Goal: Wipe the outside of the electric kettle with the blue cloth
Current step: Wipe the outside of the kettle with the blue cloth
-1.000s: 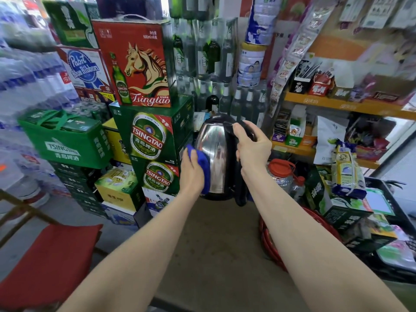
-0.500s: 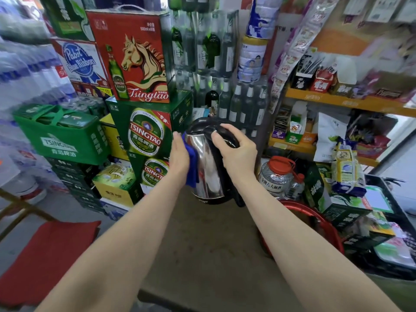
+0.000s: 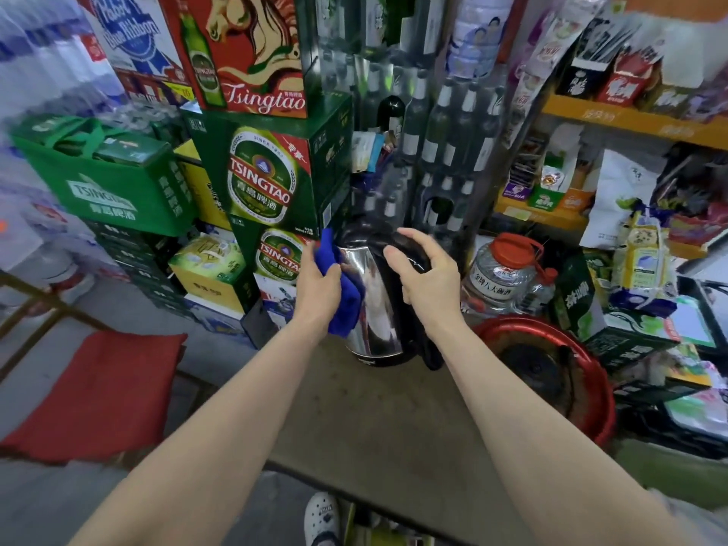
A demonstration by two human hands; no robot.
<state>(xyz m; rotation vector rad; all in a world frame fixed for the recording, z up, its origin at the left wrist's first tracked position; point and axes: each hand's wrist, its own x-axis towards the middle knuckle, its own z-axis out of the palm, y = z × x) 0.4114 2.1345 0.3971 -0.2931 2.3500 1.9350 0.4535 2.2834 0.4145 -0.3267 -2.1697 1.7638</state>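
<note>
Stacked beer cartons, green Tsingtao boxes (image 3: 268, 179) among them, and rows of bottles fill the shop wall behind a brownish table (image 3: 374, 419), and on my feed the electric kettle (image 3: 374, 305) stands at the table's far edge, just in front of those boxes. Its body is polished steel, bright enough to mirror the surroundings in pale streaks, with a black lid, a black handle running down the side that faces me, and a dark band round the base. I see the left hand (image 3: 319, 283) gripping the blue cloth (image 3: 344, 297), bunched in the palm and pressed flat against the kettle's left flank, one corner of cloth poking up above the fingers. The right hand (image 3: 427, 277) curls over the top of the handle, thumb on the near side, fingers wrapped across the lid end. A red basin (image 3: 591, 372) sits just right of the kettle, and a clear jar with a red lid (image 3: 500, 277) stands behind it.
</note>
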